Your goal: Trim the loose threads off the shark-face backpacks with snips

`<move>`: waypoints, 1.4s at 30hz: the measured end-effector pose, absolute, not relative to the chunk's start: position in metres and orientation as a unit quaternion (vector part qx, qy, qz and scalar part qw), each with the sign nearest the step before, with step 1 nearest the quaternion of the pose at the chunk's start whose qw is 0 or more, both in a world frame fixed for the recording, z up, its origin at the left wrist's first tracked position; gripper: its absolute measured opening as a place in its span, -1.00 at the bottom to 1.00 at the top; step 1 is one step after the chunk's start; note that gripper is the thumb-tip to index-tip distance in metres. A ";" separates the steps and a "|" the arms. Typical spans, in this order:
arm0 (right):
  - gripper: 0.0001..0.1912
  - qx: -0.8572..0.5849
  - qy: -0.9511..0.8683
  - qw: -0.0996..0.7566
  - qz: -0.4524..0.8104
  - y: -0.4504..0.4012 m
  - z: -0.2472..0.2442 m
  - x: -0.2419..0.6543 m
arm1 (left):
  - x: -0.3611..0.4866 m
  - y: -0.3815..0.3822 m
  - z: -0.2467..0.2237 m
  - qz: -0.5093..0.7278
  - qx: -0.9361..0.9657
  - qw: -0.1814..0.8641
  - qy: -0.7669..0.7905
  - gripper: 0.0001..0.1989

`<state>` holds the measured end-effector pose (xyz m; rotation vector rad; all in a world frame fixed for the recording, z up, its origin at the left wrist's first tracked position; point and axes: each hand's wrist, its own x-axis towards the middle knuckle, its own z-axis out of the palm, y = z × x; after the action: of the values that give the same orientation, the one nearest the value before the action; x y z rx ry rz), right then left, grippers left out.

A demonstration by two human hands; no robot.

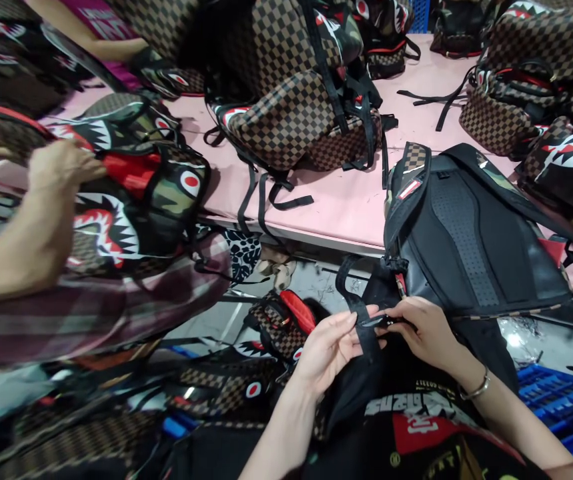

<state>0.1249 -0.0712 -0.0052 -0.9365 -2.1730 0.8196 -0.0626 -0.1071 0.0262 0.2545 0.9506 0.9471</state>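
One co-worker's hand (61,163) touches a shark-mouth bag (113,230), well left of the person's left hand (327,348), which, half-curled, pinches a black strap (368,341). The right hand (423,328), nearly closed, holds a small dark fitting (379,321) at that strap. Just beyond the right hand, a backpack (511,230) lies back-panel up on the pink worktop (336,208).

Matt black cloth-webbing strap (367,339)
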 end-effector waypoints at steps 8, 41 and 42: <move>-0.87 -0.354 -0.812 0.331 0.326 -0.073 -0.008 0.131 | -0.061 -0.104 0.025 0.444 0.108 0.773 0.440 -0.72; -0.70 -0.332 -0.793 0.358 0.366 -0.065 -0.012 0.135 | -0.049 -0.100 0.009 0.431 0.022 0.802 0.413 -0.73; -0.76 -0.318 -0.793 0.365 0.370 -0.065 -0.012 0.133 | -0.045 -0.102 0.007 0.424 0.024 0.806 0.412 -0.76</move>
<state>0.1333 -0.0651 -0.0118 -0.8175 -2.0401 0.9519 -0.0450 -0.1023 0.0074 0.0518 0.8823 0.9074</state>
